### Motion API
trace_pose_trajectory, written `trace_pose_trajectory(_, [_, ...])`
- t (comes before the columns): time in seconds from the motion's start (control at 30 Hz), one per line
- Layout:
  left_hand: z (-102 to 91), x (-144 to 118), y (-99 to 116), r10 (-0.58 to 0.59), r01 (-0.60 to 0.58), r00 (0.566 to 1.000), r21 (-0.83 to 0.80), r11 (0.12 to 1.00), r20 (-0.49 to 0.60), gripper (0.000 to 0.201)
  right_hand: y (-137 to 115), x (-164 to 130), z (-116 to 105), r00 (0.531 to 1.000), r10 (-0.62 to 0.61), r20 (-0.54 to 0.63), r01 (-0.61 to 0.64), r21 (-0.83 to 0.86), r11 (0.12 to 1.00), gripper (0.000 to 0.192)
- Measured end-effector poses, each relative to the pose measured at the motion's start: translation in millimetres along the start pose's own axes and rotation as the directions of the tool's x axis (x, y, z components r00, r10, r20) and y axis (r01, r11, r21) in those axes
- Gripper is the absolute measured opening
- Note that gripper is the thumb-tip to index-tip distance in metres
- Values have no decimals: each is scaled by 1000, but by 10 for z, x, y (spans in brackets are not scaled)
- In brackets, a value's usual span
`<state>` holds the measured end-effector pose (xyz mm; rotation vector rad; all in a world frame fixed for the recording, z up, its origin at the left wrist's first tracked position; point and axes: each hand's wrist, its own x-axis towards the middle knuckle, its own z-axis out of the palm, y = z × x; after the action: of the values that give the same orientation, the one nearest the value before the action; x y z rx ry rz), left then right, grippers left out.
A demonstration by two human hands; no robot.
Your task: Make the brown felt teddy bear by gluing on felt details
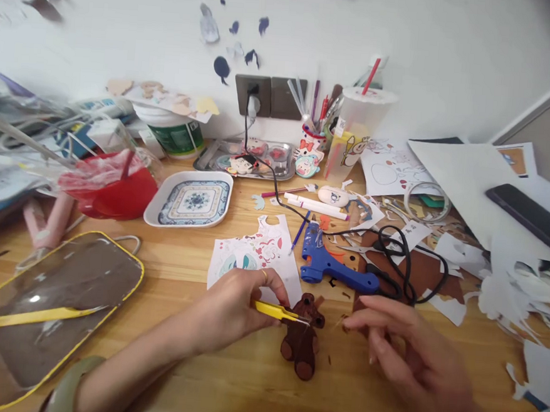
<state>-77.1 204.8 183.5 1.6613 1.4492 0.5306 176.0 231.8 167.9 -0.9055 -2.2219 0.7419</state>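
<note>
My left hand point(240, 301) is closed around yellow-handled tweezers point(272, 309). Their thin metal tips reach across the upper body of a small dark-brown bear figure point(300, 343), near its head. The bear has lighter brown round pads on its feet; whether the tips grip it I cannot tell. To the right of the bear, my right hand point(415, 354) hovers with its fingers curled and the fingertips drawn together. What they hold, if anything, is too small to make out. A blue glue gun point(336, 267) lies just beyond both hands, its black cord looped to the right.
A second pair of yellow tweezers point(44, 316) rests on a yellow-rimmed clear case point(71, 361) at left. Behind stand a patterned white tray point(186, 222), a red container point(111, 188) and a lidded drink cup point(355, 130). Paper scraps point(508, 297) and scissors point(366, 250) lie at right.
</note>
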Motion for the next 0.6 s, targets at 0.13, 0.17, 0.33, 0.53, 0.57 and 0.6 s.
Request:
trace_pose_trajectory(0.13, [-102,-13,42,2,-14,999,-224,974,-53,19,29,123,-42,974,222,-45,-205,245,948,14])
trace_pose_trajectory(0.17, [-131,-19,51,7,-27,997,-263,964,-77,20,18,160,-59,961,276,-26,-260,265,929,14])
trace_pose_trajectory(0.33, [-276,-69,117,112,-194,964,-345,918,-243,21,-142,369,-168,926,377,-15,-359,273,893,27])
trace_pose_trajectory(0.53, [-403,-174,238,162,-356,885,-408,841,-437,21,-454,795,-167,956,263,129,-291,314,904,30])
trace_pose_trajectory(0.57, [-421,-198,252,166,-373,870,-399,838,-465,20,-500,878,-146,956,236,175,-282,330,901,32])
trace_pose_trajectory(0.6, [-442,-223,261,170,-386,856,-386,838,-488,19,-544,958,-125,954,211,212,-275,341,899,32])
